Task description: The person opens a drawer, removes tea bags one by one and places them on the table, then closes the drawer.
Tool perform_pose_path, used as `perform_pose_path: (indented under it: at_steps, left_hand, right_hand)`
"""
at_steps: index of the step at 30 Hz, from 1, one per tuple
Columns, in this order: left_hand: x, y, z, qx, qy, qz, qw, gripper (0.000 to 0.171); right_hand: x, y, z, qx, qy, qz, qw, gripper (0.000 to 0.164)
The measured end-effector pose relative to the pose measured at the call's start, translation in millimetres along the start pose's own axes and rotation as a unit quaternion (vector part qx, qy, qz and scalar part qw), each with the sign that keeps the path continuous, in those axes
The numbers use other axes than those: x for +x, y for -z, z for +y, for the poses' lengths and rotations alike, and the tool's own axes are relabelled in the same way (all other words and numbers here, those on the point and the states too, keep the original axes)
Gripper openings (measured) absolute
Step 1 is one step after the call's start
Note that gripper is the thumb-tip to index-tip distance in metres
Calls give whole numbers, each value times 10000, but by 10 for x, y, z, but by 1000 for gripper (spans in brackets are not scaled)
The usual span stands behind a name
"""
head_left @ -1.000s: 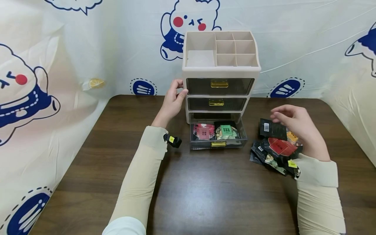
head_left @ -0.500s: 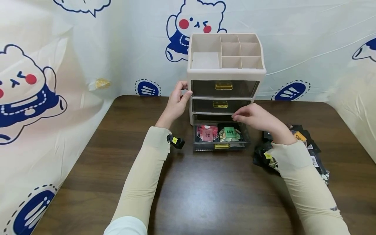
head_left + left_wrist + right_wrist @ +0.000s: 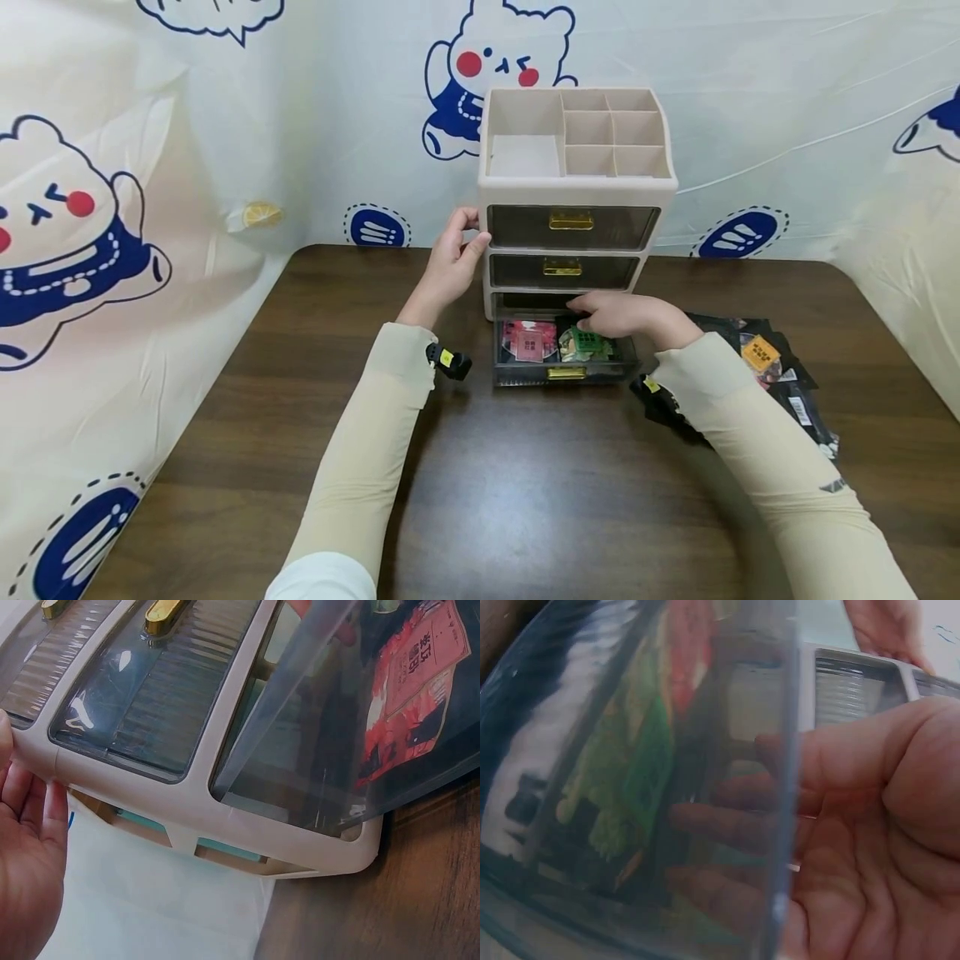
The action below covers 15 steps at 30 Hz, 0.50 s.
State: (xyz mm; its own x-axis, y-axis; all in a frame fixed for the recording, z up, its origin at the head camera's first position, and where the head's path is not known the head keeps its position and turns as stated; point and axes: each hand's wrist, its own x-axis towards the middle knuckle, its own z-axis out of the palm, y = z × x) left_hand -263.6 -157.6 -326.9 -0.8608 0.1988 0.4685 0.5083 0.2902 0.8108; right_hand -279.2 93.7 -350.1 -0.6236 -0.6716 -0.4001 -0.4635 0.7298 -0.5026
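A white desktop drawer organizer stands at the back of the table, its bottom drawer pulled out. In that clear drawer lie a packet with a red label and a packet with a green label, side by side. My left hand holds the organizer's left side edge, thumb at the front. My right hand reaches over the drawer's right wall, fingers extended above the green-labelled packet. Through the drawer wall in the right wrist view, the fingers are spread, with nothing seen between them.
To the right of the organizer lies a pile of black packets, partly hidden by my right forearm; one has an orange label. The two upper drawers are closed. A patterned cloth hangs behind the brown table.
My right hand has moved left from the packet pile and down into the open drawer. The left hand has stayed at the organizer's side. The head view has shifted slightly.
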Motion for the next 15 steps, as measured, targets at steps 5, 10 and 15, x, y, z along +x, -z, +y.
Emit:
perform_pose_path:
  at_steps: [5,10,15]
  left_hand:
    - [18,0,-54,19,-10,21,10000,23]
    - [18,7,-51,-1,-26,42,10000,22]
    - [-2,6,12,-9,-9,16,10000,23]
  right_hand:
    - [95,-8,-22,-501,-113,-360,9980,48]
    - [117,-26,-22,-745,-44,-420,9963,48]
    - [67,-61,-70,-1022,-162,-245,9943,43]
